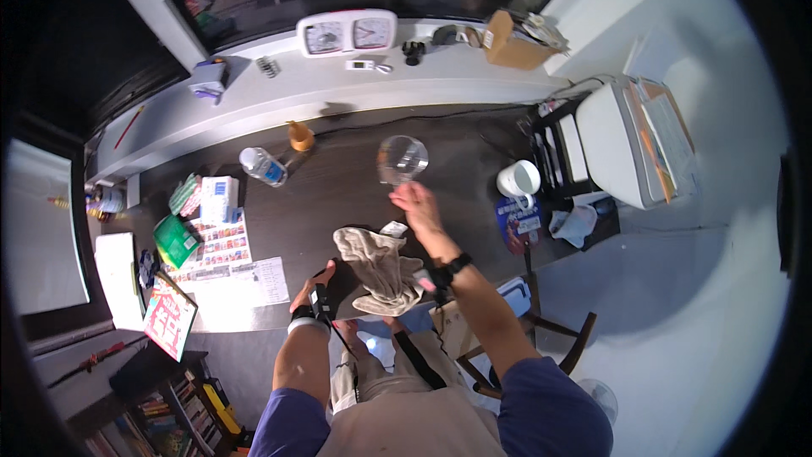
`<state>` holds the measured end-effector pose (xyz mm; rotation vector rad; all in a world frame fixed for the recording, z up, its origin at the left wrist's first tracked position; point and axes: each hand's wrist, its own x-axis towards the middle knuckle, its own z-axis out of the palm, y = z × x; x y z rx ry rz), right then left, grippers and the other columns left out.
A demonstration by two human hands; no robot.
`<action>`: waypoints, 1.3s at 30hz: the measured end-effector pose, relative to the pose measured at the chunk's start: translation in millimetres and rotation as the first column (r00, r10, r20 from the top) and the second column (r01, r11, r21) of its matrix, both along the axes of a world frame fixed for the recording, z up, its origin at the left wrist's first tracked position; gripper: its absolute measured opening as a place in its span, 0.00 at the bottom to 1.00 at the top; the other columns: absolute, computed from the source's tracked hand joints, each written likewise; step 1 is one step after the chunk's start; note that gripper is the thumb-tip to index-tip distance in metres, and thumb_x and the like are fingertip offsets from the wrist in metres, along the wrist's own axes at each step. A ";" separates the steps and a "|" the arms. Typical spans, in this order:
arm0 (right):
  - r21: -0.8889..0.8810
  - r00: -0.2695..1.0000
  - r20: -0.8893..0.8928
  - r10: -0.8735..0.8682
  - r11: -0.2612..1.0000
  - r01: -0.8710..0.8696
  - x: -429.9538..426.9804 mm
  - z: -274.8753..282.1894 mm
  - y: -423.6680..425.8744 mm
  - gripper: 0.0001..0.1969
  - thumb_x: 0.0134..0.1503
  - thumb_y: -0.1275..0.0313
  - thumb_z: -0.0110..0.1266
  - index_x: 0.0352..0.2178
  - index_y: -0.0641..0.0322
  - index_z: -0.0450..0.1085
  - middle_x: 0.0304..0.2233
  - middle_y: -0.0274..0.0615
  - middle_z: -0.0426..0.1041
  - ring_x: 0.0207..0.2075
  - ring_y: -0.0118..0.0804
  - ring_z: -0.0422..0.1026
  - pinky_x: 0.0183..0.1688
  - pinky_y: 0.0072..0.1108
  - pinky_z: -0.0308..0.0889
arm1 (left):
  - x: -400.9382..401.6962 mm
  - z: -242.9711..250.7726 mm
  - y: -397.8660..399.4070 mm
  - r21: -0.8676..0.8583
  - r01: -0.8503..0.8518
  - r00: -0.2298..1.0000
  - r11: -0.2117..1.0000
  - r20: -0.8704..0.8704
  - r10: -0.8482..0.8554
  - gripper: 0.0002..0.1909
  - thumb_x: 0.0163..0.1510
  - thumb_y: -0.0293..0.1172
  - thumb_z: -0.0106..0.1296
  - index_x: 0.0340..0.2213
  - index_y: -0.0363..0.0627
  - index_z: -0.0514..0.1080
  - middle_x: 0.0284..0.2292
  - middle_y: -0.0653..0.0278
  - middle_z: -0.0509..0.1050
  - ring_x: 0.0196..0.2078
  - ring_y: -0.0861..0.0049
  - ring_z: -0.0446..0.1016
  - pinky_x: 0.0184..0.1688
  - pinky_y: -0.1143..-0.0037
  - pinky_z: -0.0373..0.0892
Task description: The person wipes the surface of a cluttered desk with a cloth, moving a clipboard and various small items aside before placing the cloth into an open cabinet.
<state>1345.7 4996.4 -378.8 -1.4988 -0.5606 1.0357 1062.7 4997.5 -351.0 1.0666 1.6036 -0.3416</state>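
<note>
My right hand (415, 203) reaches over the dark desk (463, 139), its fingertips close to the near edge of a clear, see-through round container (403, 159); whether they touch it I cannot tell. My left hand (315, 282) rests at the desk's front edge, fingers apart, with nothing seen in it. Between my hands a crumpled beige cloth (380, 266) lies at the front edge, with a small white tag or wrapper (394, 228) beside its far side. Both wrists wear dark bands.
On the left stand a plastic bottle (263, 166), an orange pear-shaped object (301, 137), a tissue pack (219, 200), a green packet (176, 241) and papers (254, 279). A white mug (518, 179) and a printer (612, 146) are on the right. A wooden chair (574, 343) stands below the desk.
</note>
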 end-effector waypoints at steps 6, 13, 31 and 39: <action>0.016 0.920 0.377 0.106 0.993 -0.121 -41.6 -17.9 29.3 0.12 0.57 0.63 0.45 0.33 0.61 0.67 0.26 0.43 0.73 0.26 0.36 0.71 0.29 0.24 0.65 | 13.6 2.0 -12.9 -0.321 -0.435 0.879 0.841 0.050 0.474 0.35 0.45 0.65 0.46 0.43 0.48 0.71 0.35 0.62 0.75 0.33 0.75 0.73 0.37 0.75 0.68; 0.029 0.993 0.108 0.054 0.998 -0.058 -0.4 -5.3 -31.3 0.11 0.53 0.70 0.53 0.38 0.61 0.68 0.34 0.48 0.72 0.32 0.37 0.73 0.36 0.20 0.67 | -1.3 -6.9 -16.1 -0.369 -0.585 0.654 0.722 0.312 0.689 0.31 0.49 0.56 0.48 0.43 0.39 0.69 0.38 0.62 0.74 0.38 0.74 0.72 0.43 0.76 0.66; -0.396 0.180 0.870 0.459 0.868 -0.300 17.2 -14.1 -84.7 0.28 0.52 0.67 0.48 0.54 0.53 0.54 0.58 0.42 0.49 0.58 0.50 0.50 0.58 0.37 0.47 | 38.6 41.5 2.7 -0.366 -0.603 0.717 0.709 0.140 0.682 0.28 0.52 0.51 0.47 0.43 0.37 0.69 0.40 0.59 0.73 0.38 0.71 0.73 0.42 0.77 0.67; -0.338 0.167 0.925 0.341 0.940 -0.045 147.3 -76.6 26.2 0.31 0.51 0.62 0.49 0.56 0.54 0.51 0.58 0.48 0.48 0.58 0.57 0.48 0.56 0.41 0.48 | 7.6 -45.9 6.1 -0.299 -0.482 0.862 0.824 0.006 0.507 0.41 0.40 0.69 0.46 0.42 0.43 0.71 0.36 0.62 0.75 0.37 0.73 0.73 0.40 0.75 0.65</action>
